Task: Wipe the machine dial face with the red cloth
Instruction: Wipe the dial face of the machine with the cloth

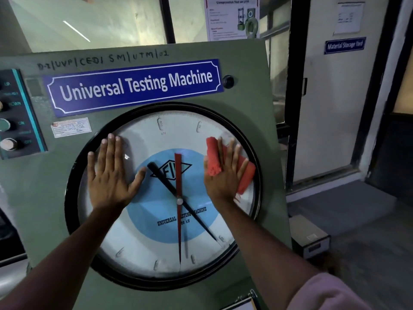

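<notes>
Both hands lie flat against the glass of the dial face (156, 139). The left hand (110, 175) rests with fingers spread at its left edge, holding nothing. The right hand (223, 173) presses the red cloth (245, 173) with straight fingers near its right edge.

A blue nameplate (134, 86) on the green machine front (245, 63) reads "Universal Testing Machine". Above it, hand-lettered in black, is "D-I|UVP|CED| SM|UTM|01" (the first characters are unsure). The dial face (156, 247) carries "UNIVERSAL TESTING MACHINE", "kN" and "600". The button panel (20, 113) at the left shows "UP", "DOWN", "ON", "OFF". A blue wall sign (344, 45) says "Material Storage Yard". A poster (232, 17) is headed "Compression Test on UTM".
</notes>
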A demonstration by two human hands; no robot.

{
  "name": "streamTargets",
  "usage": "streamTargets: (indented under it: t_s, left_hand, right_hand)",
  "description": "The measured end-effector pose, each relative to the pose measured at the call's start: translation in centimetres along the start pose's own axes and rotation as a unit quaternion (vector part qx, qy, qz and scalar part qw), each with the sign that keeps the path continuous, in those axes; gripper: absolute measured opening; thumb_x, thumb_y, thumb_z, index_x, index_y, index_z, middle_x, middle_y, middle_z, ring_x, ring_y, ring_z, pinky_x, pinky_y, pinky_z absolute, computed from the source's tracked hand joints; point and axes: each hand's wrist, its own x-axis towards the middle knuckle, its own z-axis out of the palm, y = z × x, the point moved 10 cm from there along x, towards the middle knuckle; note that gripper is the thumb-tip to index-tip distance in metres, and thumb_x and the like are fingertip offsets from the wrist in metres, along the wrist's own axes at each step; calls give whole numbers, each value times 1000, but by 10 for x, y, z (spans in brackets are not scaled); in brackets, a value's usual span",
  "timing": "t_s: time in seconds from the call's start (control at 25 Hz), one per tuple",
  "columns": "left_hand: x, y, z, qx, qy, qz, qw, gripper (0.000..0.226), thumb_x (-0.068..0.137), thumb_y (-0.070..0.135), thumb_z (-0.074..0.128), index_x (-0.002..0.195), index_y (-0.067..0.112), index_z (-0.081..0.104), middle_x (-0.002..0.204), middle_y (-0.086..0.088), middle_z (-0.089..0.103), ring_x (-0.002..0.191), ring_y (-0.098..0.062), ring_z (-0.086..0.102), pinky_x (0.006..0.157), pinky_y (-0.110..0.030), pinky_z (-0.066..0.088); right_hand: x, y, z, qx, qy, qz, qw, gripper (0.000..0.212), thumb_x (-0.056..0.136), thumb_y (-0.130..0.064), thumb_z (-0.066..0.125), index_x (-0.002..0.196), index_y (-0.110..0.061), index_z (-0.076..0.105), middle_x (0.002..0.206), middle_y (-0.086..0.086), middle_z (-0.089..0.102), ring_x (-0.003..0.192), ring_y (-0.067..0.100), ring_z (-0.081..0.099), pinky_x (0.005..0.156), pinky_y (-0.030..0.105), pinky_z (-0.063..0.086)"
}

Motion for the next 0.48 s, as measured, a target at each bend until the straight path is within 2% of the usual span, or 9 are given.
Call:
streamTargets:
  t_s: [0.08, 0.16, 0.28, 0.36, 0.48]
  left_hand:
    - [-1, 1, 0, -1, -9, -1, 1000, 102, 98, 76, 31, 174, 16, -1, 182, -1, 0, 169, -18, 2, 137, -47, 1]
    - [-1, 3, -2, -1, -11, 0, 1000, 103, 97, 78, 30, 173, 16, -2, 182, -3, 2, 169, -19, 2, 137, -48, 1]
    - [-1, 3, -3, -6, -13, -4, 1000, 104, 97, 79, 29, 174, 16, -1, 182, -3, 4, 169, -18, 2, 137, -49, 3]
    - [-1, 4, -2, 1, -9, -3, 1000, 104, 97, 79, 30, 174, 16, 0, 182, -2, 3, 169, -17, 1, 137, -48, 4]
    - [-1, 2, -2, 0, -8, -3, 1000, 103, 98, 79, 30, 174, 16, 0, 182, -2, 3, 169, -18, 2, 137, -48, 4]
  right_hand:
    - [-18, 13, -2, -1, -17, 18, 1000, 72, 108, -57, 37, 171, -29, 18, 177, 8, 26, 164, 31, 22, 127, 69, 20]
    - [-15, 14, -4, -12, -26, 30, 999, 71, 108, -56, 36, 171, -26, 23, 177, 11, 23, 164, 33, 21, 125, 71, 22]
    - [14, -21, 4, -3, -46, 40, 998, 76, 107, -64, 31, 173, -29, 14, 181, 10, 8, 167, 33, 7, 127, 71, 13]
    - [36, -68, 18, 5, -73, -26, 997, 84, 102, -70, 34, 173, -32, 8, 182, 6, -1, 167, 30, -2, 129, 69, 3]
    - [45, -98, 23, -29, -80, -145, 986, 93, 95, -74, 38, 172, -34, 7, 182, 4, 0, 168, 27, 0, 130, 67, 6]
